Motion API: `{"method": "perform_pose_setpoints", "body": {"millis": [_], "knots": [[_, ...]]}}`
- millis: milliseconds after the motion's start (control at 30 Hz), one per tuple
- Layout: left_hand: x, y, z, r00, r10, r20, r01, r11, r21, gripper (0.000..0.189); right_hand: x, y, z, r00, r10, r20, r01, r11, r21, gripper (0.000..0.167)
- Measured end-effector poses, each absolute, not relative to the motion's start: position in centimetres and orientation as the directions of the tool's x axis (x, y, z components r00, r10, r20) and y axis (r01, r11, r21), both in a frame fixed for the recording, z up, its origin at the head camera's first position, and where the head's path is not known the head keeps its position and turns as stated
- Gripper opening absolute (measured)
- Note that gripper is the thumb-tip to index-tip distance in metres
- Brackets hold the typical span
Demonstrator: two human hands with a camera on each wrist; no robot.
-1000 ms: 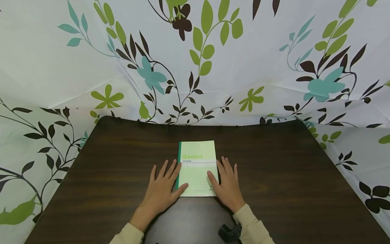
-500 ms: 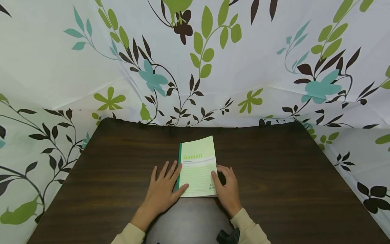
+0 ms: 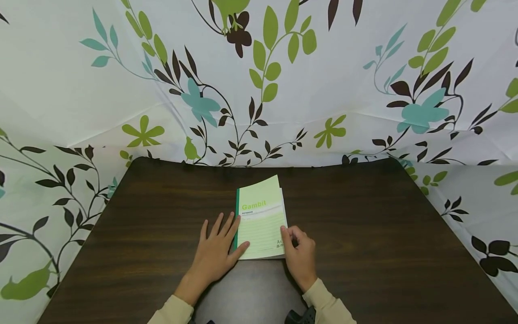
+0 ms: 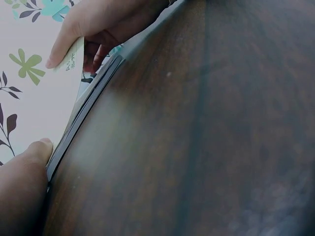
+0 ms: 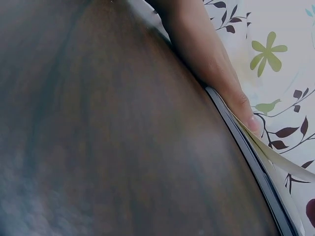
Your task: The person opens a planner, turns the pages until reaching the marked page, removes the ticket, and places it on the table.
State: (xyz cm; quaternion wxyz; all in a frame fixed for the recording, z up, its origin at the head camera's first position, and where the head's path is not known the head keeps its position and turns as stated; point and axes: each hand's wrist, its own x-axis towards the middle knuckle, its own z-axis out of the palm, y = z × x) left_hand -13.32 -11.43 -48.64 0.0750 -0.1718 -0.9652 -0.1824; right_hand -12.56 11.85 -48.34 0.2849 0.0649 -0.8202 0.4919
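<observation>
A pale green notebook [image 3: 259, 231] with a dark green spine and "Gambit" on its cover lies on the table. My left hand [image 3: 214, 254] rests spread at its spine side, thumb on the lower left corner. At the right edge, my right hand [image 3: 301, 256] pinches the front cover, which is lifted and bowed. The left wrist view shows the right hand [image 4: 106, 22] with its thumb on the cover's face and other fingers behind it. In the right wrist view, the left hand [image 5: 211, 59] presses near the spine, while the raised cover [image 5: 283, 161] stands apart from the pages below.
The dark wooden table [image 3: 376, 234] extends around the notebook on both sides. A white cloth [image 3: 344, 76] with printed leaves and flowers hangs behind it. A black device [image 3: 300, 316] sits by the right cuff at the bottom.
My right hand went from lying straight-fingered at the notebook's right edge to pinching the cover. The cover's right side has risen and shifted left. My left hand stayed in place.
</observation>
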Motion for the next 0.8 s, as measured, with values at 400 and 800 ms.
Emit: {"method": "perform_pose_setpoints", "body": {"millis": [400, 800], "knots": [[-13.4, -11.5, -48.7, -0.936, 0.299, 0.185, 0.346, 0.875, 0.339, 0.079, -12.3, 11.6, -48.2, -0.807, 0.139, 0.574, -0.49, 0.387, -0.781, 0.048], [-13.3, -12.8, -48.5, -0.934, 0.248, 0.256, 0.352, 0.751, 0.559, 0.058, -12.5, 9.5, -47.9, -0.681, -0.296, 0.67, -0.732, 0.328, -0.598, 0.049]]}}
